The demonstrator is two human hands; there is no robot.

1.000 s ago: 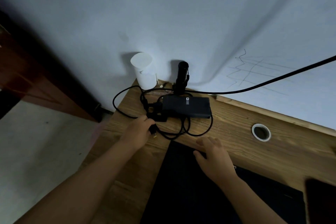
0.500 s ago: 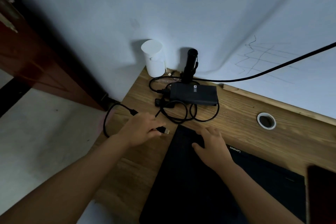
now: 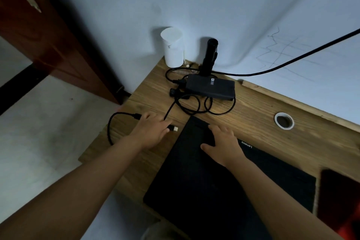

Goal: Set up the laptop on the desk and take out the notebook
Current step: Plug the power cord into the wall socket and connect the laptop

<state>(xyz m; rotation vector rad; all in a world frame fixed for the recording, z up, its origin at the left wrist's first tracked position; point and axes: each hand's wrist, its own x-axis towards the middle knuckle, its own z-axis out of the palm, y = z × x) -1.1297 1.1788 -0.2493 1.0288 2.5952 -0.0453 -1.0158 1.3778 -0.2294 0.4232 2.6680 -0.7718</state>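
A closed black laptop (image 3: 210, 179) lies flat on the wooden desk (image 3: 259, 115), its left edge facing the desk's left side. My right hand (image 3: 224, 140) rests palm down on the lid near its far left corner. My left hand (image 3: 152, 130) is shut on the charger cable, and the plug (image 3: 173, 128) sticks out of my fingers a short way left of the laptop's edge. The black power brick (image 3: 211, 87) sits behind, with cable loops (image 3: 192, 106) around it. No notebook is clearly visible.
A white cylinder (image 3: 173, 47) and a black torch-like stand (image 3: 209, 56) are at the desk's far left corner by the wall. A round cable hole (image 3: 284, 121) lies to the right. A dark red object (image 3: 340, 200) sits at the right edge. A black cable (image 3: 292, 60) crosses the wall.
My left hand has drawn the plug end of the cable from beside the power brick toward me and to the laptop's left edge. A cable loop now hangs off the desk's left side.
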